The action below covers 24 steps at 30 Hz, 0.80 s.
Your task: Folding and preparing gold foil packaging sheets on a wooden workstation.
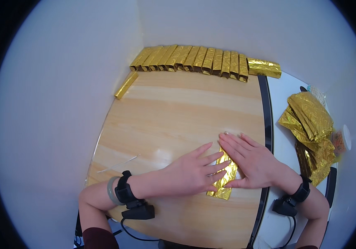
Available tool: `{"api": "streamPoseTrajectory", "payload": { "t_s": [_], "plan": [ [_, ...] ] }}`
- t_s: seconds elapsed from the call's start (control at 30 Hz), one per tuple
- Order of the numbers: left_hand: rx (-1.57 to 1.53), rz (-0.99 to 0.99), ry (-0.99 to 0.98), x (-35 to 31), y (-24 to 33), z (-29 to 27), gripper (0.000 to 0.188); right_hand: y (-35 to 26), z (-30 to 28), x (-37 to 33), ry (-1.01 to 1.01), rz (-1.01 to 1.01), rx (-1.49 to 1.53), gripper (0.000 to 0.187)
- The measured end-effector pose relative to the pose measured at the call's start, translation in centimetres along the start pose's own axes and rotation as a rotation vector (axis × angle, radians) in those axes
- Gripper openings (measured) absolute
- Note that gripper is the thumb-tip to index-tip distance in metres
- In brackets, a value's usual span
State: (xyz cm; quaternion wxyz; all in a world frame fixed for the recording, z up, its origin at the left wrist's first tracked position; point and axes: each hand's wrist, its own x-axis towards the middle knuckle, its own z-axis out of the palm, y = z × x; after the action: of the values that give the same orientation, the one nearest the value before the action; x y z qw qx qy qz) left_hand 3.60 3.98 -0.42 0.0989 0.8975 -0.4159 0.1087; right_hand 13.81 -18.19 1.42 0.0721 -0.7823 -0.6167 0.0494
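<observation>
Both hands are open, gripping nothing that can be seen. The left hand [188, 172] is spread, its fingertips over the near left side of a flat gold foil strip [229, 171]; the right hand [256, 165] lies palm down along the strip's right side, fingers stretched past its far end and thumb across it lower down. The strip lies on the wood-grain tabletop [165, 116] between and under the hands, its near end showing below them. Flat fingers on both sides look suited to steadying or pressing the foil rather than lifting it.

Well beyond the hands, a row of gold foil sleeves [192, 59] leans side by side against the wall, open ends toward the person, probably so they stay tidy and out of the way. One more gold box [265, 68] lies crosswise at the row's right end, and a slim gold stick [126, 85] rests off its left end. To the right of the right hand, a heap of gold foil pieces [310, 118] sits within reach, partly hiding a clear cup [343, 139].

The fingers cover the strip's middle and far end; glare makes its folds hard to read, so whether it is one layer or several, I cannot tell.
</observation>
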Motion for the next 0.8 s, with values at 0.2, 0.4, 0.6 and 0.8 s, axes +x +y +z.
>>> {"api": "streamPoseTrajectory", "payload": {
  "t_s": [0.2,0.4,0.6,0.8],
  "plan": [
    [0.049,-0.02,-0.048,0.1,0.0,0.0,0.045,0.0,0.1,0.0,-0.006,-0.007,-0.01,0.102],
    [0.016,-0.037,-0.112,-0.1,0.1,-0.5,0.049,-0.2,0.2,0.2,-0.029,-0.015,0.004,0.11],
    [-0.069,-0.038,-0.145,0.6,-0.3,-0.5,0.049,0.5,0.3,-0.6,-0.033,-0.018,0.072,0.115],
    [-0.095,-0.034,-0.109,-0.2,-0.6,-0.2,0.039,0.3,0.2,0.1,-0.023,-0.024,0.096,0.112]
  ]
}}
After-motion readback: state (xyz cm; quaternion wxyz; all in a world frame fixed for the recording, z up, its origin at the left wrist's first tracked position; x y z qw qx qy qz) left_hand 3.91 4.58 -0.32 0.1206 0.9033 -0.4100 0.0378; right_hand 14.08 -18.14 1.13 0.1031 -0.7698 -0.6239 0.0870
